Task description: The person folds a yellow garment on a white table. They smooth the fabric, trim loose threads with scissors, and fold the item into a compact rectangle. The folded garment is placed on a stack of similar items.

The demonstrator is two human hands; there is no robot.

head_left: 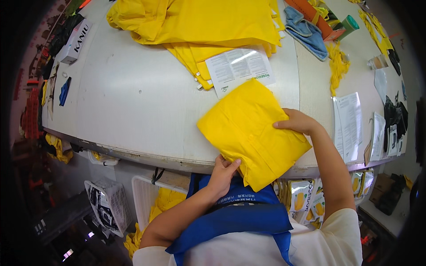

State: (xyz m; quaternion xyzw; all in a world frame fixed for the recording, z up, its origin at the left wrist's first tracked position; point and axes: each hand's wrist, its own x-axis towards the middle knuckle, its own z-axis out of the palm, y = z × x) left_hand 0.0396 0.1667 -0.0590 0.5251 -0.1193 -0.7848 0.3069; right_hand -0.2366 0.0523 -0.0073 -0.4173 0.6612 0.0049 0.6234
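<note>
A folded yellow garment (253, 128), packed into a rough square, is held tilted over the table's near edge. My left hand (225, 174) pinches its lower left edge, thumb on top and fingers tucked beneath. At its right side my right hand (294, 122) grips the edge, the thumb lying across the upper face. Just beyond the garment a printed paper sheet (239, 66) lies partly covered by it. Farther back, a pile of yellow garments (199, 22) spreads over the table.
The white table (115, 97) curves around me. To the right are a blue cloth (304, 33), an orange box (317, 17), yellow scraps (339, 66) and paper sheets (348, 126). A white box (75, 42) stands at far left. Below the edge are a crate (144, 195) of yellow garments and printed packages (301, 195).
</note>
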